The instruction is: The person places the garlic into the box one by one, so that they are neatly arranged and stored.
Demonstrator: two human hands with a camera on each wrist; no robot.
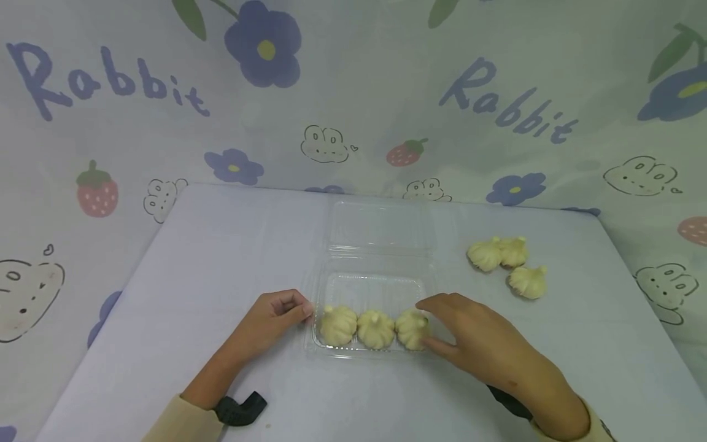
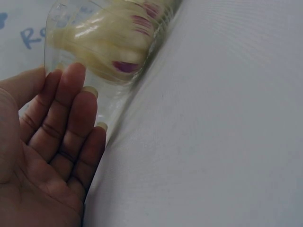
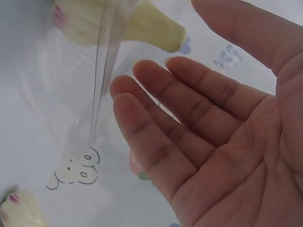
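A clear plastic clamshell box point(image 1: 375, 291) lies on the white table, its lid point(image 1: 380, 226) folded back at the far side. Along its near side three garlic bulbs stand in a row: a left bulb point(image 1: 338, 326), a middle bulb point(image 1: 376, 329) and a right bulb point(image 1: 412, 329). My left hand point(image 1: 280, 319) pinches the box's left rim between thumb and fingers; the left wrist view shows purple streaks on a bulb point(image 2: 109, 45) behind the plastic. Around the right bulb my right hand point(image 1: 477, 334) hovers with fingers loosely spread. The right wrist view shows its palm point(image 3: 236, 156) holding nothing.
Three more garlic bulbs lie at the back right of the table: two touching, one left point(image 1: 485, 255) and one right point(image 1: 513, 252), and a separate one point(image 1: 528, 282) nearer me. A printed cloth point(image 1: 364, 80) with rabbits and flowers hangs behind the table.
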